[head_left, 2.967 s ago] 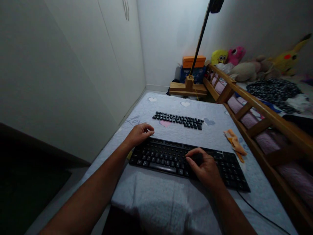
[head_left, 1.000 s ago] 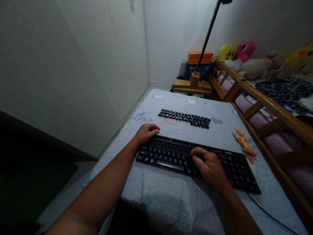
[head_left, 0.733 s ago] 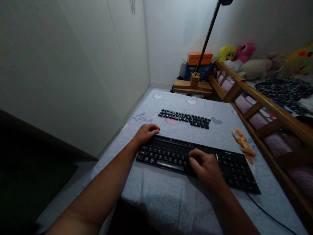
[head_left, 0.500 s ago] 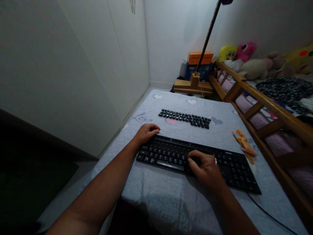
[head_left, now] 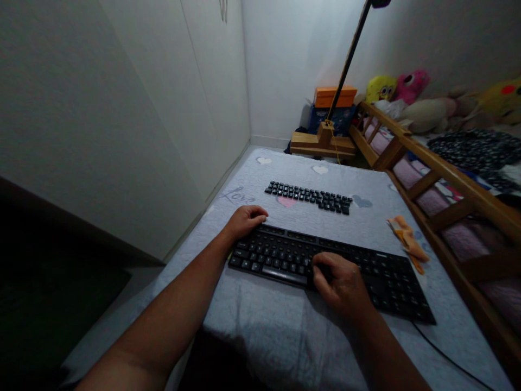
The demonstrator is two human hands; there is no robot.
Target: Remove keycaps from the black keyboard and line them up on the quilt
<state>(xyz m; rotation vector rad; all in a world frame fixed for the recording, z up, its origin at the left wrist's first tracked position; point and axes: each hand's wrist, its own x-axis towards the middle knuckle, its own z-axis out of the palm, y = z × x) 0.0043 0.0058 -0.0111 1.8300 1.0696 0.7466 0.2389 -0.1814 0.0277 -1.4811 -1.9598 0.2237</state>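
— Hands first: what of the right hand point(head_left: 342, 279)?

— Its thumb and forefinger come together over the middle of the black keyboard point(head_left: 285, 255), the other fingers curled in. Whether a keycap sits in that pinch cannot be told; the fingertips hide it.

— And the left hand point(head_left: 245, 221)?

— It lies at the keyboard's far left corner, fingers bent, thumb near the forefinger. Whether it grips the edge or merely rests there cannot be told either.

— The keyboard itself?

— Flat on a pale patterned cloth point(head_left: 264, 315), slightly slanted, caps on the lower rows and bare key seats higher up. A cord point(head_left: 445, 355) trails from its near edge.

— Beyond it?

— Loose keycaps point(head_left: 307, 194) in rows on the cloth, apart from both hands. To the right lies an orange item point(head_left: 409, 241), too dim to name; past that, a wooden rail point(head_left: 442, 168). Farther back, an orange box point(head_left: 334, 98) sits on a blue box point(head_left: 330, 119).
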